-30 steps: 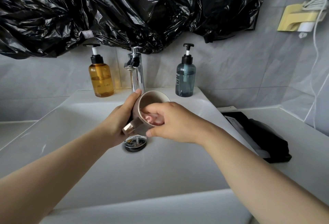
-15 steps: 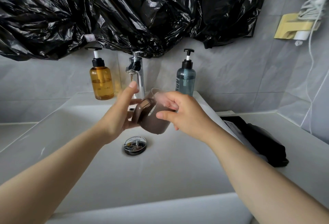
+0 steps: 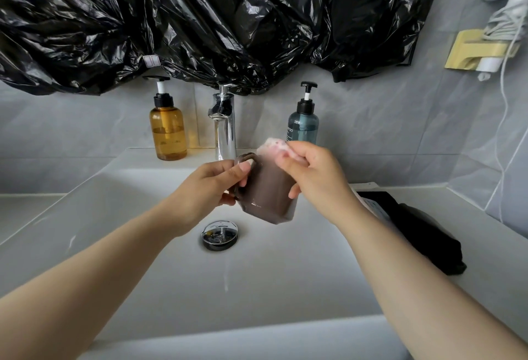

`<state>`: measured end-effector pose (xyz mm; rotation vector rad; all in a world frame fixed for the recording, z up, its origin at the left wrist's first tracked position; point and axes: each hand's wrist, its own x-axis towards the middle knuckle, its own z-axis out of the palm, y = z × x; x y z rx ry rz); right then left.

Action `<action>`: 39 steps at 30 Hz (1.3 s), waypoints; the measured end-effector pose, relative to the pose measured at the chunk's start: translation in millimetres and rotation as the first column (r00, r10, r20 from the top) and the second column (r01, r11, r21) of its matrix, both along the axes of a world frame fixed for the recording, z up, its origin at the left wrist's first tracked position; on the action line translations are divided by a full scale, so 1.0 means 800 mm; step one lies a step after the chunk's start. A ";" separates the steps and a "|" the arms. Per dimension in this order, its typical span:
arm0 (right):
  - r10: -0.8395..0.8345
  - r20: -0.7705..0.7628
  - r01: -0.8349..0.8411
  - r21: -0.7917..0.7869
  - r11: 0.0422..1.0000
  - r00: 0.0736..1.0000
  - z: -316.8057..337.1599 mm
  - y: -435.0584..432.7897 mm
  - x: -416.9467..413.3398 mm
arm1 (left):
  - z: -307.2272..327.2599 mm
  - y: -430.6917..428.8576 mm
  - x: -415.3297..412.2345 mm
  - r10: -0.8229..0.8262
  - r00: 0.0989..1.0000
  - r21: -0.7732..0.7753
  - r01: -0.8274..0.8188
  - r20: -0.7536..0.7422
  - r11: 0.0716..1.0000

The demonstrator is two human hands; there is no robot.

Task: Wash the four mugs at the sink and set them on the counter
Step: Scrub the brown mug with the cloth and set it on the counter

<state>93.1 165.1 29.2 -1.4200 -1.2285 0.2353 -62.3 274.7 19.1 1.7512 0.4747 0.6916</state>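
Observation:
A brown mug [image 3: 267, 192] hangs over the white sink basin [image 3: 148, 234], tilted with its mouth away from me and its base toward me. My left hand [image 3: 210, 189] grips its handle from the left. My right hand [image 3: 310, 172] pinches a pink and white sponge [image 3: 273, 146] at the mug's far rim, fingers lying along the mug's right side. No other mugs are in view.
A chrome faucet [image 3: 224, 128] stands behind the mug, with an amber pump bottle [image 3: 168, 131] to its left and a blue-grey one [image 3: 303, 125] to its right. The drain [image 3: 219, 234] lies below. A black cloth [image 3: 411, 228] rests on the right counter [image 3: 485, 234].
The mug rose from near the drain and turned its mouth away from me. My left hand shifted onto the handle. My right hand pulled the sponge out of the mug to its rim.

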 end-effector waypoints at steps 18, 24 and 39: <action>-0.361 -0.133 0.385 0.364 0.848 0.923 0.001 -0.007 0.014 | 0.003 0.021 0.001 0.428 0.897 -0.146 -0.412 0.108 0.899; -0.048 -0.104 0.080 0.331 0.940 0.993 0.006 -0.012 -0.002 | 0.002 0.014 0.006 0.377 0.919 -0.149 -0.359 0.116 0.921; -0.089 0.328 0.045 0.138 0.989 0.940 -0.019 0.010 -0.012 | 0.009 -0.008 0.005 0.180 0.966 -0.234 -0.134 0.187 0.963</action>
